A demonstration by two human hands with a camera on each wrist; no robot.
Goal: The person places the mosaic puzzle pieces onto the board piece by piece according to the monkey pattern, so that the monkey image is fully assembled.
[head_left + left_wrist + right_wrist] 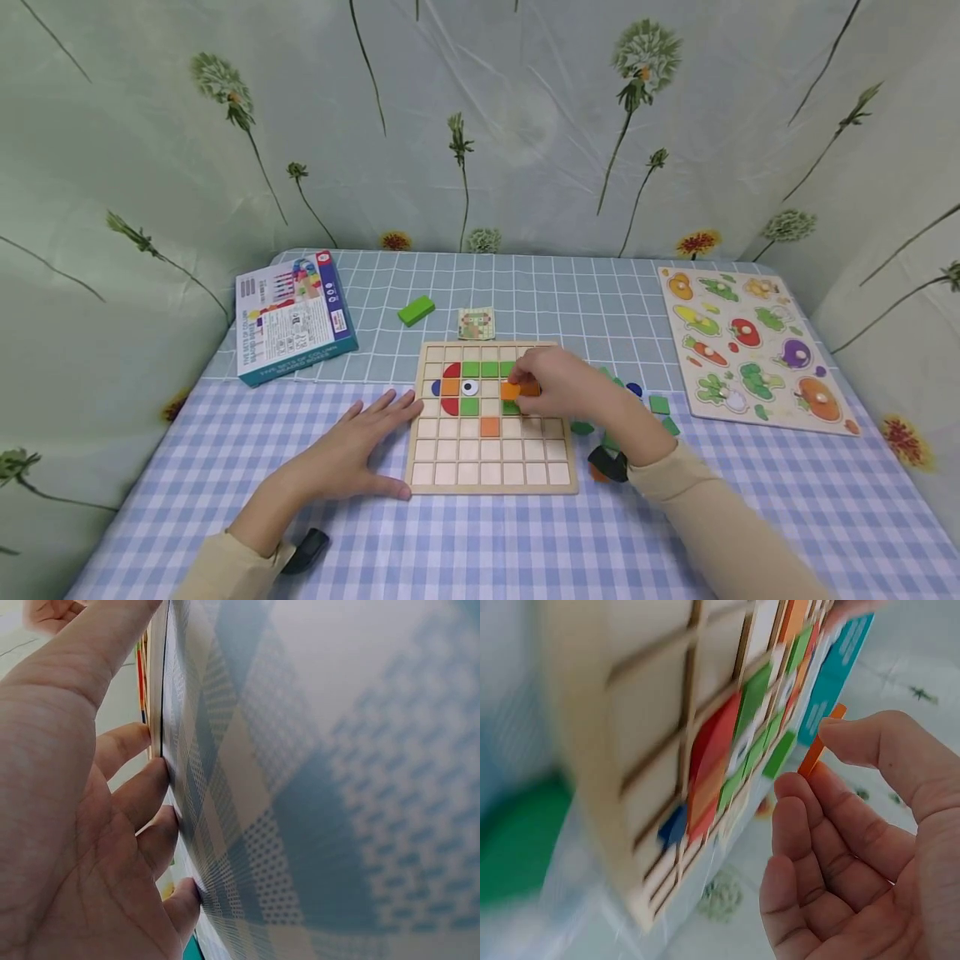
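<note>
Checked tablecloth point(187, 467), right hand point(562, 385) pinching orange tile point(814, 755), edge slanting up-right in right-wrist view, left hand point(348, 454) spread

1. Pale grey-green fabric backdrop point(525, 175) behind table, creased, slight sheen up top centre.
2. Same print on left side panel point(97, 175) and right side panel point(877, 158); encloses table on three sides.
3. Print: dandelion heads point(647, 54), long thin stems, closed buds, orange-yellow blooms point(698, 243) low down.
4. Table covered: blue-white gingham point(225, 467) near, grey-blue cloth with white grid point(592, 308) far.
5. Light soft, fairly even.
6. Backdrop partly blurred in right wrist view.
</note>
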